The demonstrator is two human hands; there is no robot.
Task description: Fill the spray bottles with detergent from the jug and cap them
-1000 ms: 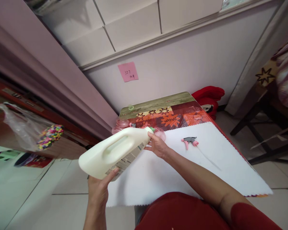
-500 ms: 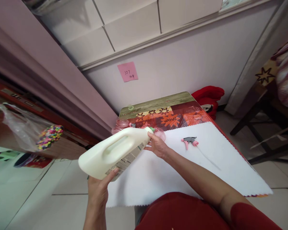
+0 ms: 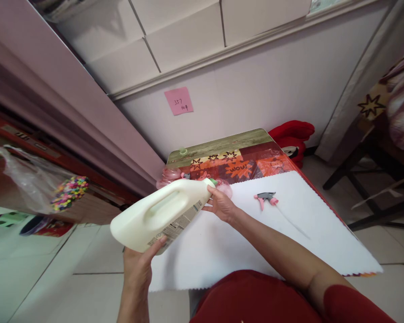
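Note:
A large cream plastic jug (image 3: 158, 214) with a moulded handle and a label on its side is held tilted, its neck pointing away from me over a pink transparent bottle (image 3: 170, 175) that lies on the table. My left hand (image 3: 139, 264) grips the jug's base from below. My right hand (image 3: 220, 204) is closed around the jug's neck near its green spout. What passes between jug and bottle is hidden by the jug.
A white cloth (image 3: 289, 224) covers the near part of the table (image 3: 222, 146), over an orange patterned sheet. A pink and grey spray trigger with a tube (image 3: 267, 198) lies on the cloth. A green cap (image 3: 183, 151) sits at the far edge. A dark chair (image 3: 373, 170) stands right.

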